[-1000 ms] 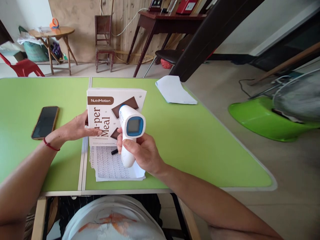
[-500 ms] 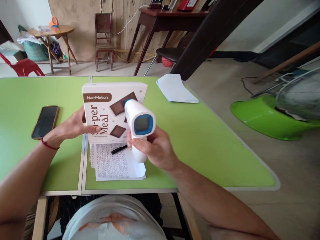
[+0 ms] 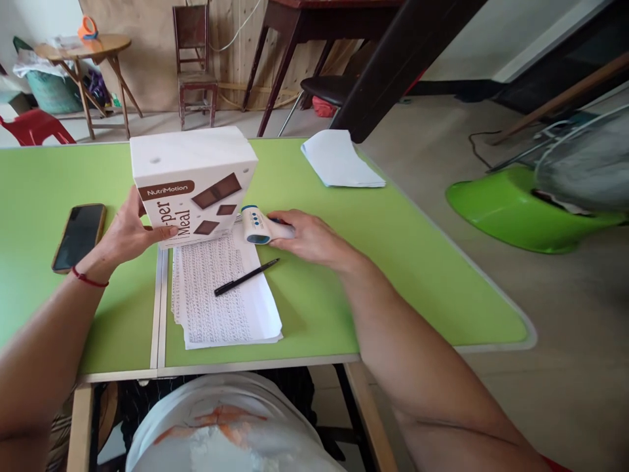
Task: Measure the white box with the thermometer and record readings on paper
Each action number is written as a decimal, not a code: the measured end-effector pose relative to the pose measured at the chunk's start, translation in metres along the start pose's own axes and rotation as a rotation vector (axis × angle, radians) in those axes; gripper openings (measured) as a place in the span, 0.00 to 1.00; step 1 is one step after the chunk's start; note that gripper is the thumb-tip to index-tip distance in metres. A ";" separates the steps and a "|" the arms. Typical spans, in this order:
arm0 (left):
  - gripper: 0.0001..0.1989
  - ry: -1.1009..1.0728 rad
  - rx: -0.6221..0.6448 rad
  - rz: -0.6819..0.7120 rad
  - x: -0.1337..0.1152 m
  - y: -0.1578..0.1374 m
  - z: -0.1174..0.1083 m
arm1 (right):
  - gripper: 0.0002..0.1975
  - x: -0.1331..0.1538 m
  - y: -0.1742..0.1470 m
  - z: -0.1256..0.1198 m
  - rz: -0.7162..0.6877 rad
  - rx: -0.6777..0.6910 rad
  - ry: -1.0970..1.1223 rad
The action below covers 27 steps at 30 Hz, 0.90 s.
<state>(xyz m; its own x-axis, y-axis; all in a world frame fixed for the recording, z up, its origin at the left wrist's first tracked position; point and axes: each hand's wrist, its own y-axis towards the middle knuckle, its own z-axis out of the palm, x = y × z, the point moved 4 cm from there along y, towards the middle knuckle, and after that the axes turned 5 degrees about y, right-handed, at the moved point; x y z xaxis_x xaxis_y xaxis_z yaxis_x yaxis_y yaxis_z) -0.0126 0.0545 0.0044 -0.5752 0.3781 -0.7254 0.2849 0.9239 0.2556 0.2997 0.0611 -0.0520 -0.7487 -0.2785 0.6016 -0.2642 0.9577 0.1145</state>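
Note:
My left hand [image 3: 128, 235] grips the left side of a white NutriMotion box [image 3: 196, 157], thumb on its printed front. The box is tilted, its blank white top showing. In my right hand [image 3: 314, 241] is a white and blue infrared thermometer [image 3: 255, 225], held by its handle and turned on its side close to the box's lower right corner; whether the two touch I cannot tell. Below the box lie handwritten sheets of paper [image 3: 216, 321], partly covered by it. A black pen [image 3: 246, 276] rests across the sheets.
A smartphone [image 3: 78, 237] lies on the green table [image 3: 393, 288], left of my left hand. Near the far edge is a stack of white paper [image 3: 339, 160]. Beyond stand a small round table [image 3: 105, 46], a wooden chair [image 3: 194, 78] and a dark post [image 3: 393, 72].
The thermometer has gone down and turned from upright onto its side, with my right hand. My left hand has tipped the box so that its top shows; the pen is now uncovered.

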 end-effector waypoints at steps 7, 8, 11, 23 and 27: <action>0.33 -0.023 0.052 0.006 0.001 0.001 0.005 | 0.22 -0.003 0.002 0.004 -0.001 -0.004 -0.021; 0.35 0.006 0.040 0.013 0.000 0.001 0.004 | 0.22 -0.004 0.002 0.005 -0.003 0.005 -0.027; 0.44 0.174 -0.094 0.092 -0.008 -0.002 -0.001 | 0.23 -0.001 0.000 0.002 -0.051 0.020 -0.093; 0.01 0.477 -0.153 0.826 -0.079 -0.049 0.040 | 0.09 0.037 -0.026 0.009 -0.303 0.287 -0.058; 0.12 0.574 0.209 0.973 -0.091 -0.071 0.087 | 0.08 0.042 -0.025 0.002 -0.216 0.224 -0.076</action>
<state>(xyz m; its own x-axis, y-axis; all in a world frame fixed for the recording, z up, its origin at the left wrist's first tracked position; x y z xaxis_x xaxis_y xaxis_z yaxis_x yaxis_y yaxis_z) 0.0861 -0.0506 -0.0030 -0.2914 0.9473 0.1329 0.8909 0.2182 0.3983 0.2738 0.0255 -0.0316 -0.7016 -0.4864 0.5208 -0.5432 0.8381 0.0511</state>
